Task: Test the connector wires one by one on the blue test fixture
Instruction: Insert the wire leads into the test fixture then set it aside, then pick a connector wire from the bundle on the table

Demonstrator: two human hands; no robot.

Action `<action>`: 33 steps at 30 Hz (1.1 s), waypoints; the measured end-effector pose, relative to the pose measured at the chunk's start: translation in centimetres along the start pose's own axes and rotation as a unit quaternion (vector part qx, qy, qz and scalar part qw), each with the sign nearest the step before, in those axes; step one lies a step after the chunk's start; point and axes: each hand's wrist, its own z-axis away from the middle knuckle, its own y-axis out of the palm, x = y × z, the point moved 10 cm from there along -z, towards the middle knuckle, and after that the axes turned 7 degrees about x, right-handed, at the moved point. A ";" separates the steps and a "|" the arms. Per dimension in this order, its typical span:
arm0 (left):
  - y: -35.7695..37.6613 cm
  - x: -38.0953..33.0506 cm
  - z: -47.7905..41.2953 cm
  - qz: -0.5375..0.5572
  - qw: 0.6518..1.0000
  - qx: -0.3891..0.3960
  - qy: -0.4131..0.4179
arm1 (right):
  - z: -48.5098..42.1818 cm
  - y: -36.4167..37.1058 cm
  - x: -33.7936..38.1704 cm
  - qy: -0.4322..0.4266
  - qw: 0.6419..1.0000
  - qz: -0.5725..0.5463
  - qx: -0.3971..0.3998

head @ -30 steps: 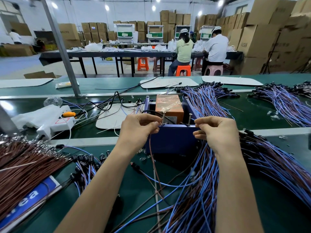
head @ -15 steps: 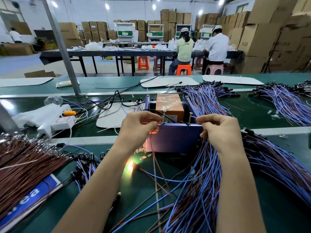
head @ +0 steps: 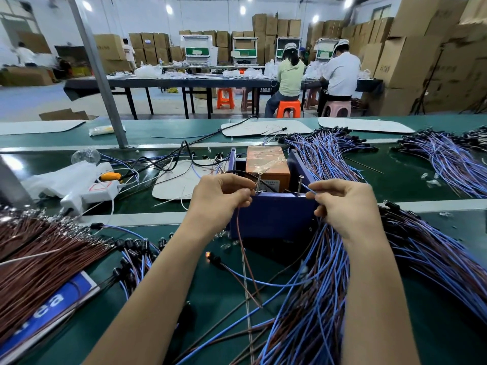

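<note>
The blue test fixture (head: 271,217) stands mid-bench with an orange battery block (head: 266,162) inside and two upright screws on its front edge. My left hand (head: 220,197) pinches a brown wire (head: 241,238) end at the left screw (head: 258,183). My right hand (head: 345,206) pinches a blue wire (head: 307,188) end just right of the right screw (head: 300,185). Both wires run down to a small black lamp connector (head: 214,259) on the belt, which glows faintly orange.
A big bundle of blue and brown wires (head: 395,272) lies under my right arm. Brown wires (head: 34,259) pile at the left over a blue label. A white power strip (head: 89,192) sits left; more wire bundles (head: 448,159) lie behind. People work at a far table.
The lamp on the belt flashed bright half a second ago and now glows only dimly. My right hand's wire end has come slightly away from the right screw.
</note>
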 end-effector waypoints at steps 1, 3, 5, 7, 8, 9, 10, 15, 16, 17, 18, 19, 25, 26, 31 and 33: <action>0.1 -0.1 0.0 0.001 1.000 0.002 0.002 | 0.1 -0.1 0.0 0.002 1.000 -0.008 0.002; 0.1 -0.2 0.1 -0.001 1.000 0.003 0.005 | 0.2 -0.1 0.0 0.006 1.000 -0.022 0.006; 0.2 -0.3 0.1 -0.001 1.000 0.005 0.007 | 0.3 0.0 0.1 0.008 1.000 -0.023 0.010; 0.2 -0.3 0.2 -0.004 1.000 0.007 0.006 | 0.4 0.0 0.2 0.011 1.000 -0.018 0.010; 0.2 -0.3 0.2 -0.005 1.000 0.008 0.005 | 0.4 0.0 0.2 0.011 1.000 -0.015 0.010; 0.2 -0.4 0.3 -0.007 1.000 0.008 0.004 | 0.5 0.0 0.2 0.011 1.000 -0.012 0.010; 0.1 -0.4 0.3 -0.011 1.000 0.009 0.002 | 0.5 -0.1 0.3 0.011 1.000 -0.008 0.009; 0.7 -0.7 0.7 0.013 0.998 0.045 -0.038 | 1.2 0.1 1.9 -0.011 0.999 -0.041 0.000; 1.1 -0.9 0.8 0.039 0.996 0.063 -0.043 | 1.4 0.3 2.5 -0.018 0.999 -0.048 0.002; 1.7 -1.2 0.9 0.074 0.993 0.080 -0.046 | 1.6 0.6 3.1 -0.025 0.998 -0.054 0.002; 2.2 -1.4 1.1 0.112 0.988 0.094 -0.049 | 1.9 0.8 3.7 -0.033 0.998 -0.059 0.003; 2.5 -1.7 1.3 0.145 0.983 0.102 -0.052 | 2.2 1.0 4.4 -0.042 0.997 -0.066 0.008; 4.0 -3.6 2.3 0.254 0.953 0.161 -0.039 | 4.8 4.4 7.3 -0.055 0.977 -0.095 0.185; 4.0 -4.0 2.4 0.260 0.951 0.165 -0.029 | 5.0 4.6 7.6 -0.055 0.974 -0.091 0.198; 2.4 -6.4 2.6 0.292 0.947 0.126 0.052 | 6.0 4.9 8.6 -0.099 0.960 -0.030 0.261; 1.1 -7.5 2.7 0.346 0.926 0.111 0.103 | 6.6 5.6 8.0 -0.091 0.945 0.027 0.314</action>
